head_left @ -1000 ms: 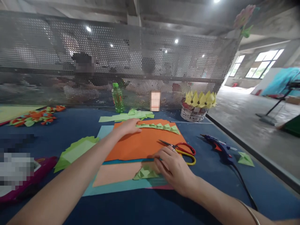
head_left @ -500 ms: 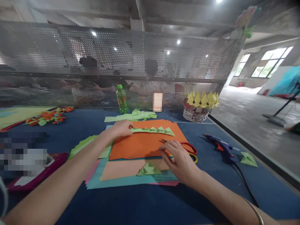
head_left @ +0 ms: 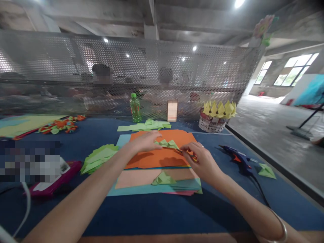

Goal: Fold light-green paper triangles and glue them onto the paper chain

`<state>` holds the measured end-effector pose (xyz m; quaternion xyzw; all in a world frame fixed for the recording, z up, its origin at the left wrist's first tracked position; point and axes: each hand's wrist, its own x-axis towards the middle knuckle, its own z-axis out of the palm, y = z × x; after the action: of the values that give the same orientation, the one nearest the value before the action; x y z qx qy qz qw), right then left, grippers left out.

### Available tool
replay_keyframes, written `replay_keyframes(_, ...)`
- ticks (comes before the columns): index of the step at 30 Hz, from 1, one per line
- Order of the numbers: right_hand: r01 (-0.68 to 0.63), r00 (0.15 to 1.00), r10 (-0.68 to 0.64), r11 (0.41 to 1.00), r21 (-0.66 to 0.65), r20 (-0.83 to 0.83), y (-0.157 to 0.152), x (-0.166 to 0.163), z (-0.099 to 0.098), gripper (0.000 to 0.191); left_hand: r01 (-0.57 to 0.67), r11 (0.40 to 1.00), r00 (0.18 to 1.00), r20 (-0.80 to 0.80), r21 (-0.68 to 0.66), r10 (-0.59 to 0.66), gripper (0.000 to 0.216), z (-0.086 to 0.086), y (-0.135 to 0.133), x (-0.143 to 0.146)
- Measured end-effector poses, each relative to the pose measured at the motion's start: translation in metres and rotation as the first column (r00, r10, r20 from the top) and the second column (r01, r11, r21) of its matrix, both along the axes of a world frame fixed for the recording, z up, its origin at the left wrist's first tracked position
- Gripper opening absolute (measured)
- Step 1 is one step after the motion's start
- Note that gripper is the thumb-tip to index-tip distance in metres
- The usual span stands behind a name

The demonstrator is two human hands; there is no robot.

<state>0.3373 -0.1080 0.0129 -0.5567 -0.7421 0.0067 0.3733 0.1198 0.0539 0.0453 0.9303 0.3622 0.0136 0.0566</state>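
Over the orange paper [head_left: 149,162], you are holding the strip [head_left: 169,144] in your left hand [head_left: 146,141].
Your right hand [head_left: 201,160] is gripping the scissors [head_left: 179,150], largely hidden, their blade pointing left along the strip's near edge. A green fold [head_left: 164,179] is lying nearer you, the glue gun [head_left: 239,158] off to the right.

Left hand [head_left: 146,141] and right hand [head_left: 201,158] crowd the space over the orange paper [head_left: 149,162]. Green sheets [head_left: 100,158] left of it, low strips [head_left: 141,126] behind it; bottle [head_left: 135,109] and basket [head_left: 212,125] stand farther back. Right of it, bare table [head_left: 211,140] up to the glue gun [head_left: 240,159]. Front: folded green piece [head_left: 163,178], then open tabletop between forearms [head_left: 98,185].
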Motion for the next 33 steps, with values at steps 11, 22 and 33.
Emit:
replay_keyframes(11,0.315,0.931,-0.27,0.934,-0.168,0.247,-0.07,0.105,0.011,0.023,0.117,0.953,0.993,0.019,-0.281,-0.116,0.033,-0.025,0.036,0.064)
replay_keyframes(22,0.819,0.571,-0.703,0.456,-0.347,0.423,-0.098,0.175,-0.012,0.045,0.183,0.923,0.979,0.153,-0.34,-0.137,0.028,-0.006,0.03,0.049)
replay_keyframes(33,0.846,0.518,-0.73,0.359,-0.395,0.446,-0.054,0.158,-0.021,0.052,0.299,0.843,0.937,0.306,-0.447,-0.17,0.024,0.0,-0.018,0.036)
